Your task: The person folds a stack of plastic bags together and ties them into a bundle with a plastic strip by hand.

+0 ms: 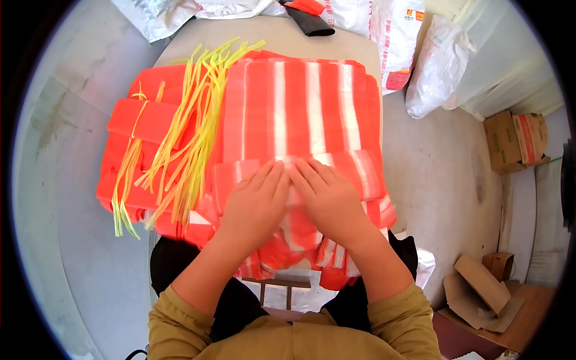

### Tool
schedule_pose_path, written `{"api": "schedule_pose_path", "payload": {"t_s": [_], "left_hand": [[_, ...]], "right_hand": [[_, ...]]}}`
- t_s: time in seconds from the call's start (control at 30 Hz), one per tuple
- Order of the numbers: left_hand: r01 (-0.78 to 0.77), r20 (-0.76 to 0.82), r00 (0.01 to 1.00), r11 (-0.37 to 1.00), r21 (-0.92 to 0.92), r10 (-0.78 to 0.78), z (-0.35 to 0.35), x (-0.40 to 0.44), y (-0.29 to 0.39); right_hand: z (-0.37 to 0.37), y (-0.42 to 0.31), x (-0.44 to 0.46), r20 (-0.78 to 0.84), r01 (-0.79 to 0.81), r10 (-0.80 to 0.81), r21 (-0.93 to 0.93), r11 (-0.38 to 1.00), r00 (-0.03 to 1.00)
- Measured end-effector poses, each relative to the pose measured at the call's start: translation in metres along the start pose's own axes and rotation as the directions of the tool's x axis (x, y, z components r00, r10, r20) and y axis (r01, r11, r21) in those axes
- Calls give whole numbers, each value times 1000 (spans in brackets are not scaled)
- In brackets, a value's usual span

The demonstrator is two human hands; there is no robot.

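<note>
A thick stack of red-and-white striped plastic sheets or bags (294,108) lies in front of me, its near part folded over. My left hand (258,198) rests flat on the folded part, fingers stretched and close together. Beside it, my right hand (327,195) lies flat on the same fold, its fingertips almost meeting those of the left. Neither hand grips anything. Left of the stack, a bunch of yellow-green plastic strips (201,120) lies across a pile of red folded plastic (123,171). Striped ends hang over the near edge.
The pale tabletop (240,30) shows beyond the stack. White sacks (393,36) and a black-and-red item (309,21) lie at the far side. On the right are a plastic-wrapped bundle (438,66), a cardboard box (516,141) and opened cardboard (483,294).
</note>
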State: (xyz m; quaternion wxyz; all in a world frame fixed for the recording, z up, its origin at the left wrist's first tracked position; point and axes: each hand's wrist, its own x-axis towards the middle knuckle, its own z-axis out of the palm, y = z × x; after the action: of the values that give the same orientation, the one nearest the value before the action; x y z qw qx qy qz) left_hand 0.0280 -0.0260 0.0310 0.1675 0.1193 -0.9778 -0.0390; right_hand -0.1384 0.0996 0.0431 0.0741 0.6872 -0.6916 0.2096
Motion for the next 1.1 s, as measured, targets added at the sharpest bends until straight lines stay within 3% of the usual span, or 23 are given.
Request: {"api": "schedule_pose_path", "payload": {"t_s": [0.07,0.17,0.37,0.47,0.5,0.57,0.63,0.67,0.77,0.87,0.9,0.97,1.1], "left_hand": [[-4,-12,1000,999,46,4,3,-2,0],[-16,-3,1000,1000,-24,16,-2,0,-4],[73,-13,997,997,-10,-73,-9,-10,-20],[219,35,976,956,-193,-217,-23,-10,-14],[349,150,937,856,-381,-315,-37,-6,-10],[584,422,811,504,-636,-406,-66,4,1],[581,560,773,-20,-813,-298,-54,-1,8],[534,601,768,-296,-792,-221,-46,-3,11],[503,535,782,-182,-845,-320,-25,-4,21],[517,383,837,339,-786,-390,-29,-2,25],[446,270,884,515,-732,-382,-28,-2,24],[275,53,955,802,-530,-293,-23,-5,20],[319,210,948,705,-633,-241,-13,-7,9]], "right_hand": [[14,4,-5,-43,17,-18,-24,1000,999],[-1,14,-10,75,-51,46,56,997,996],[-31,58,-27,120,-164,172,-72,984,978],[-52,56,-24,-278,-249,197,-166,954,940],[-53,53,-18,-506,-244,237,52,968,830],[-47,46,-3,-792,-56,412,436,898,451],[-44,48,-16,-646,-6,556,649,760,524],[-41,50,-21,-560,13,608,741,671,563],[-17,56,-26,-425,-156,603,717,680,675],[-22,49,-25,-184,-376,596,623,686,782],[-23,47,-24,-91,-447,595,574,687,798],[-18,44,-24,-101,-427,501,397,812,859],[-25,31,-18,-82,-338,351,133,932,933]]}}
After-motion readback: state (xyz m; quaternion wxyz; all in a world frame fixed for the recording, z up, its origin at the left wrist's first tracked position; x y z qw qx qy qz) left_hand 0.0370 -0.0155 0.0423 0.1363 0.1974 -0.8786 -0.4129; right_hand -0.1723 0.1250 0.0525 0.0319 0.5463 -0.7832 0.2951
